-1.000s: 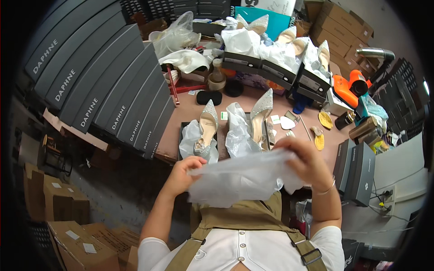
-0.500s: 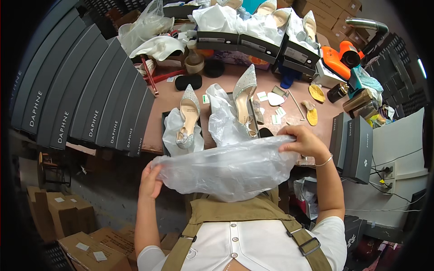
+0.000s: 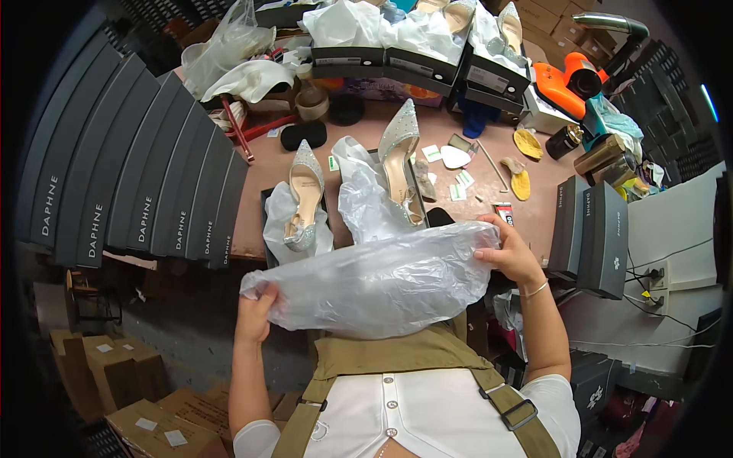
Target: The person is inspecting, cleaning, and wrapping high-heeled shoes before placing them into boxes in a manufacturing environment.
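Observation:
Stretched between my two hands in front of my apron is a crinkled, translucent white wrapping sheet [image 3: 374,286]. My left hand [image 3: 256,309] pinches its left end with the thumb on top. At the other end, my right hand [image 3: 505,250] grips the edge between thumb and fingers. Just beyond the sheet, a glittery silver pointed shoe [image 3: 305,195] lies on white paper in a dark box. To its right, a second matching shoe [image 3: 400,164] rests beside more crumpled white paper [image 3: 363,191]. The sheet hides the near ends of the boxes.
A row of dark shoeboxes [image 3: 145,168] stands at the left, and a few more [image 3: 599,237] at the right. Open shoeboxes [image 3: 420,65] line the back. An orange tool [image 3: 557,88], yellow pads [image 3: 521,185] and a small tube [image 3: 503,214] are on the pink table [image 3: 458,208].
The view has shifted slightly. Both hands still hold the sheet, whose left end hangs a little lower and whose middle looks more spread. A small tube now shows beside my right hand.

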Demonstrator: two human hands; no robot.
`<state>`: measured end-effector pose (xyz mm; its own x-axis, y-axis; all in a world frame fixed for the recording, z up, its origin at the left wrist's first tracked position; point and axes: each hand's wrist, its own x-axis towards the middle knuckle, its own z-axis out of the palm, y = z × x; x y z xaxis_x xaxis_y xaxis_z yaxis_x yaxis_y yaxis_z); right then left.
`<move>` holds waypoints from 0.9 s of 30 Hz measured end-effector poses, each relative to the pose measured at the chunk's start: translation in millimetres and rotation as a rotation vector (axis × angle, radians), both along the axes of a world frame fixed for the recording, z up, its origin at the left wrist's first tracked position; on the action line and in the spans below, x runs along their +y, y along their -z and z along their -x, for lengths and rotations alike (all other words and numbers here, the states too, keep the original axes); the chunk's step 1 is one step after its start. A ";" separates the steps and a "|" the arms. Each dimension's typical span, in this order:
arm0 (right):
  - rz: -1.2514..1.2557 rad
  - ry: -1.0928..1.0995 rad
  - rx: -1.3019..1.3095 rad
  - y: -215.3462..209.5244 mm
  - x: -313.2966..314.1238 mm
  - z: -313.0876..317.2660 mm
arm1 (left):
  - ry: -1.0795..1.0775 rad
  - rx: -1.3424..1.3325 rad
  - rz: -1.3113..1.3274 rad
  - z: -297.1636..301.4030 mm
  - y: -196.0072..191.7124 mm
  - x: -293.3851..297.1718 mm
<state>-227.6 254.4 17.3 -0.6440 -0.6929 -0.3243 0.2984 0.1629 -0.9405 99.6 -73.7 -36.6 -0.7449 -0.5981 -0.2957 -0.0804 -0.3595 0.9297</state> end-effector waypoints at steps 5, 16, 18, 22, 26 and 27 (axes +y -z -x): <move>0.067 -0.009 0.275 7.9 23.1 23.2 | -0.133 0.048 -0.053 26.5 -25.1 -11.2; -0.347 -0.744 0.684 -41.0 26.3 47.4 | 0.414 0.117 0.185 26.7 -25.4 -42.1; -0.138 -0.636 0.658 -57.6 -13.2 38.0 | 0.477 -0.109 0.387 39.1 -54.2 -30.5; 0.077 -0.829 1.035 -39.3 -111.3 -13.7 | 0.653 -0.037 0.612 50.5 -102.0 -20.4; -0.151 -1.162 0.742 -23.6 -128.5 -27.0 | 0.592 -0.075 0.784 42.0 -126.5 -28.9; -0.103 -1.110 0.674 -21.6 -122.7 -28.2 | 0.525 -0.077 0.738 36.5 -121.1 -34.9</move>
<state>-199.5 131.7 38.9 0.1973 -0.9488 -0.2467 -0.5640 0.0959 -0.8202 63.1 -108.6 84.6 -0.9691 -0.2446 -0.0328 -0.1377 0.4254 0.8945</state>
